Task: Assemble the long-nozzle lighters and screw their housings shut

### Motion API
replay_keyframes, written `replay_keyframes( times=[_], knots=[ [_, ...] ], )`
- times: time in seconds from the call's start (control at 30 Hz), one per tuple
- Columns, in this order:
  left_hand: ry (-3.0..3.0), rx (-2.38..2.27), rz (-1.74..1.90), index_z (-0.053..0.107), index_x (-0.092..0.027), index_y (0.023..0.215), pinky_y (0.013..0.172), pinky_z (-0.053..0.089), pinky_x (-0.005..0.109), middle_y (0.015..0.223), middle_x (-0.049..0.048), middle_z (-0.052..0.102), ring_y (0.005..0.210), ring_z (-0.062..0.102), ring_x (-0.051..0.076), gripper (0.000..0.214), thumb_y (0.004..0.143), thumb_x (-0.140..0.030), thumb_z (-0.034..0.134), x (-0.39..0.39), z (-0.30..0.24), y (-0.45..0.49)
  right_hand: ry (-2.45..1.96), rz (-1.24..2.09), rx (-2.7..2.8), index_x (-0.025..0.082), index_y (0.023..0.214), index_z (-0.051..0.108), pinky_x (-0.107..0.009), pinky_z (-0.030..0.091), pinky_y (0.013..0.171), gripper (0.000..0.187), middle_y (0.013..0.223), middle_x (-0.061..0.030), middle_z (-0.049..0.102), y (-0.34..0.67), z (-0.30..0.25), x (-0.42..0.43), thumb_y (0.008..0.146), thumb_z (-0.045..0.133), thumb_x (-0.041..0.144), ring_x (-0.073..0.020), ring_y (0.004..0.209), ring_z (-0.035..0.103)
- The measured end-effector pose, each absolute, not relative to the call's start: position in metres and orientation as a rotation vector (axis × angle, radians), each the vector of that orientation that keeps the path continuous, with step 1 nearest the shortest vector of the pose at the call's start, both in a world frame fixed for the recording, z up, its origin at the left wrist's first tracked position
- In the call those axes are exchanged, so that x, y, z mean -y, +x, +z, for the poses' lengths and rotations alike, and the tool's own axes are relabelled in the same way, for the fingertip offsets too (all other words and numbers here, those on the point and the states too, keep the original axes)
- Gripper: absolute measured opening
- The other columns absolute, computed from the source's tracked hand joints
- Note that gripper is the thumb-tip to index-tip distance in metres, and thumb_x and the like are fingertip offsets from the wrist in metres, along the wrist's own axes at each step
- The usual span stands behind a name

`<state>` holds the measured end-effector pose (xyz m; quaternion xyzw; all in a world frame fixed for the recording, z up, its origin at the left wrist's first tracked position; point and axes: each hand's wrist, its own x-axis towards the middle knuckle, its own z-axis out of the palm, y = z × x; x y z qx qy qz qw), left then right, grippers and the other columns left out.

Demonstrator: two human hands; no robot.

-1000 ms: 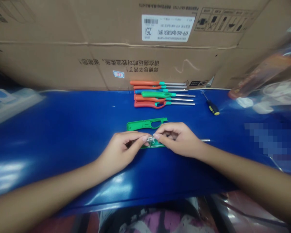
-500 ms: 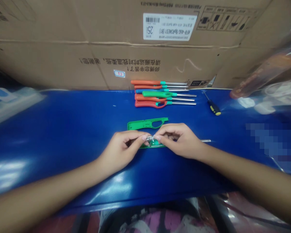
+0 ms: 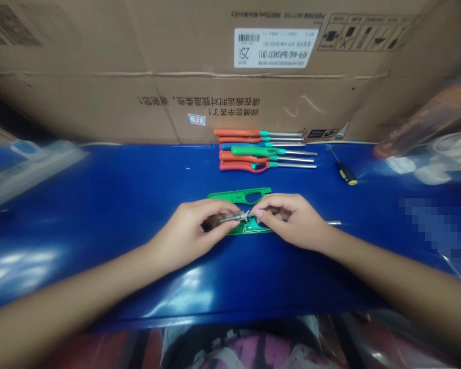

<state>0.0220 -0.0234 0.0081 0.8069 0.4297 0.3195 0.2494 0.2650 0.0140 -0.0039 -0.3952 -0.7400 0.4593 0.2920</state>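
Observation:
My left hand (image 3: 197, 225) is closed around a dark, see-through lighter fuel tank (image 3: 223, 219), its metal-looking valve end pointing right. Close to that end, my right hand (image 3: 292, 218) pinches with thumb and forefinger; what lies between them is too small to make out. Beneath both hands is a green lighter shell half (image 3: 249, 228) with a thin pale tube along it, partly hidden. Its metal barrel tip (image 3: 334, 223) sticks out beyond my right wrist. Just behind my hands lies the other green shell half (image 3: 230, 196), with a trigger opening.
Several long-barrelled lighters (image 3: 240, 166) lie in a row before a large cardboard box (image 3: 111, 107). A black and yellow screwdriver (image 3: 346, 174) rests to their right. Clear plastic bags (image 3: 441, 159) sit at the right, and a white-blue plastic item (image 3: 42, 161) at the left.
The fuel tank now shows more plainly in my left hand, and a small gap has opened between my fingertips. The whole view has shifted slightly.

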Motion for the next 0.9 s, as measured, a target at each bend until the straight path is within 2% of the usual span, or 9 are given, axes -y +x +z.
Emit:
replay_keyframes(
  times=[0.13,0.27,0.4,0.5,0.57,0.7,0.77,0.9],
  knots=[
    [2.315,-1.129,0.805,0.076,-0.019,0.106,0.08,0.054,0.026,0.098,0.0039,0.077,0.087,0.07,0.016,0.016,0.094,-0.026,0.068,0.022,0.014,0.019,-1.054,1.213,1.961,0.016,0.09,0.074,-0.027,0.047,0.062,0.021,0.086,-0.0066,0.07,0.267,-0.004,-0.015,0.092,0.064,0.035,-0.0138,0.072,0.059],
    [2.377,-1.076,0.698,0.075,-0.02,0.106,0.088,0.053,0.032,0.1,0.004,0.075,0.094,0.067,0.018,0.015,0.094,-0.023,0.066,0.02,0.015,0.018,-1.047,1.197,1.969,0.016,0.091,0.074,-0.026,0.047,0.059,0.022,0.088,-0.0072,0.071,0.267,-0.003,-0.015,0.092,0.063,0.034,-0.0136,0.072,0.06],
    [2.398,-1.091,0.625,0.075,-0.02,0.103,0.086,0.054,0.032,0.098,0.0037,0.075,0.093,0.067,0.019,0.014,0.093,-0.021,0.065,0.02,0.014,0.018,-1.021,1.105,2.028,0.015,0.09,0.074,-0.022,0.041,0.05,0.021,0.082,-0.0047,0.068,0.267,0.0,-0.014,0.093,0.062,0.031,-0.0097,0.062,0.053],
    [2.369,-1.138,0.602,0.074,-0.02,0.104,0.078,0.054,0.028,0.097,0.0029,0.075,0.086,0.068,0.017,0.015,0.092,-0.023,0.066,0.021,0.015,0.017,-0.933,0.915,2.138,0.015,0.092,0.074,-0.021,0.04,0.049,0.018,0.081,-0.0031,0.067,0.269,0.003,-0.014,0.095,0.06,0.025,-0.0079,0.058,0.05],
    [2.357,-1.16,0.578,0.074,-0.02,0.105,0.072,0.053,0.026,0.097,0.0025,0.074,0.082,0.068,0.015,0.015,0.092,-0.024,0.066,0.022,0.016,0.016,-0.816,0.749,2.243,0.016,0.097,0.073,-0.023,0.045,0.057,0.014,0.086,-0.0033,0.069,0.272,0.005,-0.014,0.094,0.06,0.019,-0.0088,0.064,0.054],
    [2.356,-1.118,0.538,0.076,-0.021,0.104,0.072,0.052,0.024,0.098,0.0021,0.073,0.085,0.068,0.014,0.015,0.095,-0.023,0.064,0.021,0.018,0.014,-0.678,0.563,2.428,0.017,0.112,0.069,-0.031,0.051,0.086,0.02,0.105,-0.007,0.069,0.277,0.009,-0.014,0.094,0.059,0.016,-0.0167,0.097,0.063],
    [2.337,-1.127,0.52,0.076,-0.021,0.103,0.071,0.052,0.023,0.098,0.0016,0.073,0.083,0.068,0.013,0.014,0.095,-0.023,0.065,0.019,0.018,0.013,-0.678,0.542,2.528,0.019,0.118,0.067,-0.035,0.051,0.091,0.024,0.111,-0.0083,0.067,0.28,0.01,-0.016,0.095,0.059,0.019,-0.0199,0.106,0.061],
    [2.286,-1.193,0.5,0.077,-0.021,0.098,0.063,0.05,0.023,0.09,0.0007,0.072,0.07,0.065,0.011,0.01,0.091,-0.027,0.072,0.017,0.017,0.011,-0.642,0.563,2.66,0.02,0.118,0.065,-0.04,0.048,0.097,0.022,0.113,-0.0081,0.066,0.283,0.008,-0.02,0.098,0.057,0.021,-0.0209,0.106,0.059]
  ],
)
